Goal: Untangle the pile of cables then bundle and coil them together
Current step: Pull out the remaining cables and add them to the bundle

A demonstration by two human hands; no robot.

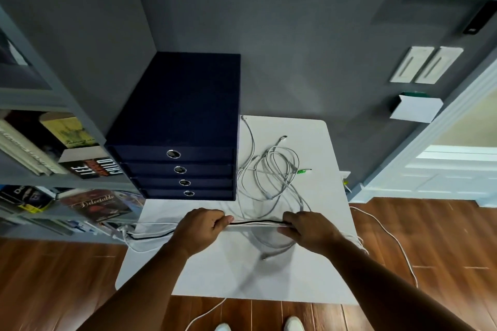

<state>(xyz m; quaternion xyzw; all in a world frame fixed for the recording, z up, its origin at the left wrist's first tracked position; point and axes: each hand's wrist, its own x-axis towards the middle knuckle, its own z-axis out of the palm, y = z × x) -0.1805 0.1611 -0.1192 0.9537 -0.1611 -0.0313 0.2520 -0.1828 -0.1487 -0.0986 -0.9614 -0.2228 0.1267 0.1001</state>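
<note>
Cables (255, 223) gripped btwn left hand (200, 228), right hand (309, 228); loops below blurred.

A home study corner: a grey bookshelf (32, 148) packed with paperbacks at the left of the frame, a navy four-drawer file box (177, 121) on a small white surface (330, 196), wood-plank floor (53, 277) below, white switch plates (426, 64) on the grey wall (295, 35) and a panelled white door (441, 169) at right

The left hand (200, 228) and right hand (309, 228) are bare, and so are both arms (150, 277). The feet wear white shoes (294, 325).
</note>
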